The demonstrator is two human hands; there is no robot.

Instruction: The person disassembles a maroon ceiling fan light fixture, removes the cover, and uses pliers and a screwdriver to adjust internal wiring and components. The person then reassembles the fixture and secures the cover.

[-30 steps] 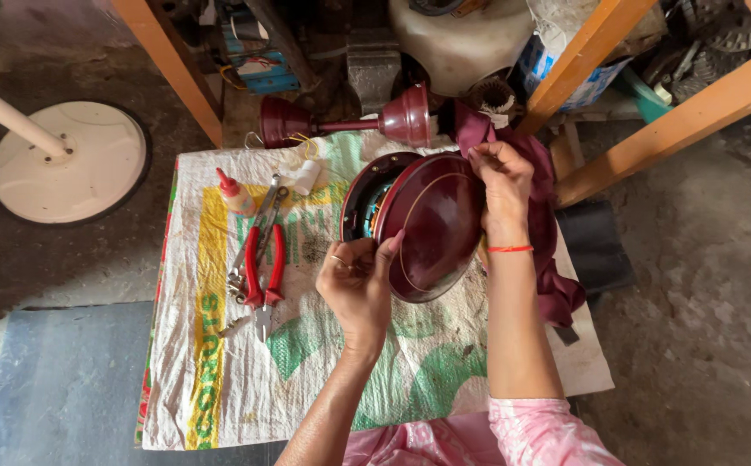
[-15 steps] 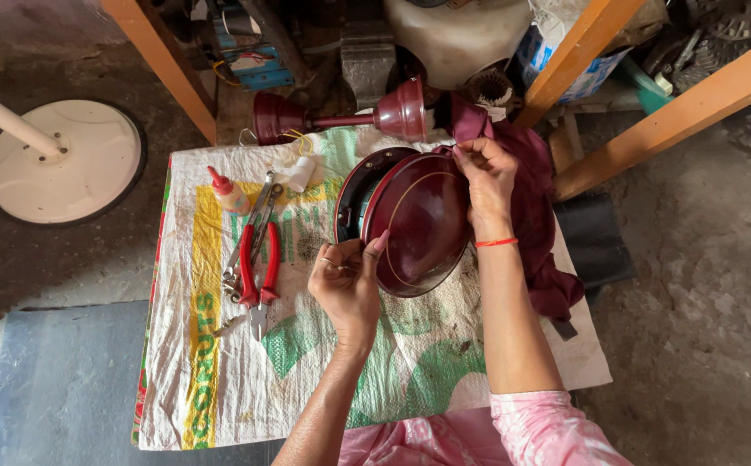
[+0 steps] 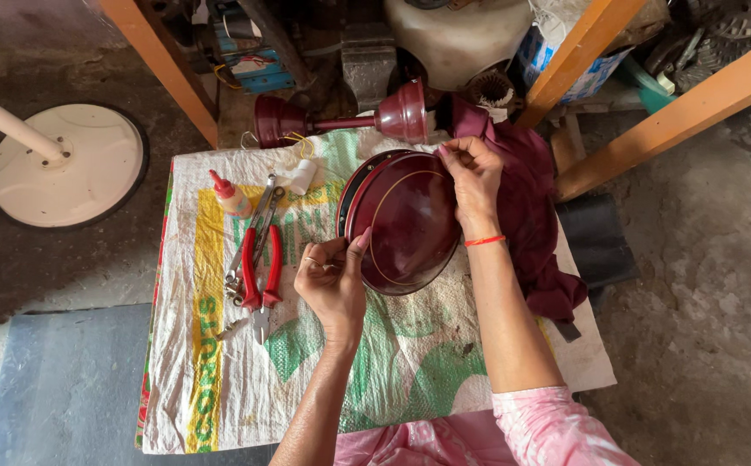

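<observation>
Hands hold position since a second ago: your left hand (image 3: 334,278) pinches the near-left rim of the maroon domed cover (image 3: 403,220), your right hand (image 3: 472,177) grips its far edge. Cover sits centre on the woven sack (image 3: 220,362), right of the red pliers (image 3: 259,267); grip unchanged, work continuing.

A single head-worn camera looks almost straight down from above the person, close enough that both forearms run up from the bottom edge. The left hand (image 3: 334,280) and right hand (image 3: 472,179) sit near the centre of the view, on either side of a maroon dome-shaped cover (image 3: 406,223). Beyond the hands (towards the top edge) the view reaches orange wooden frame legs (image 3: 161,62); to the left of the left hand it takes in a white woven sack (image 3: 220,380) and a cream round stand base (image 3: 65,164).
</observation>
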